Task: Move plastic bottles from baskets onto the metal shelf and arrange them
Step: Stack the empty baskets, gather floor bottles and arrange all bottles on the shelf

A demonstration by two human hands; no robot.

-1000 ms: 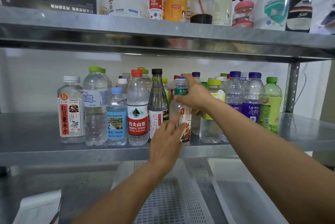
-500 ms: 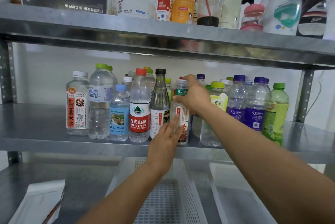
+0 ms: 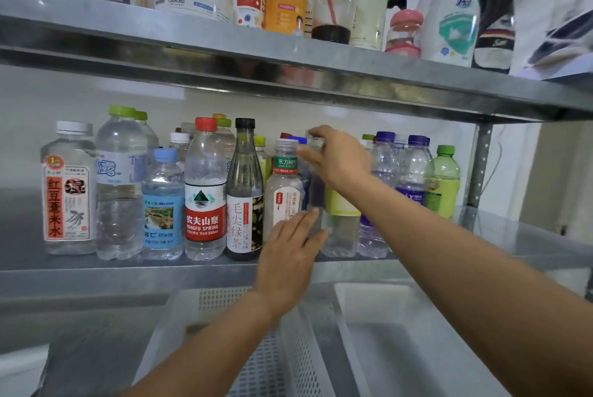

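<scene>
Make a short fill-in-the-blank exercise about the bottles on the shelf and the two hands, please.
1. The dark bottle beside the red-label bottle has a ____ cap.
2. The bottle at the left end of the front row has a ____ cap.
3. The right hand reaches in above the ____ hand.
4. Both baskets sit ____ the shelf with the bottles.

Missing words: black; white; left; below

Plain pale wall (image 3: 64, 101) behind shelving.
</scene>
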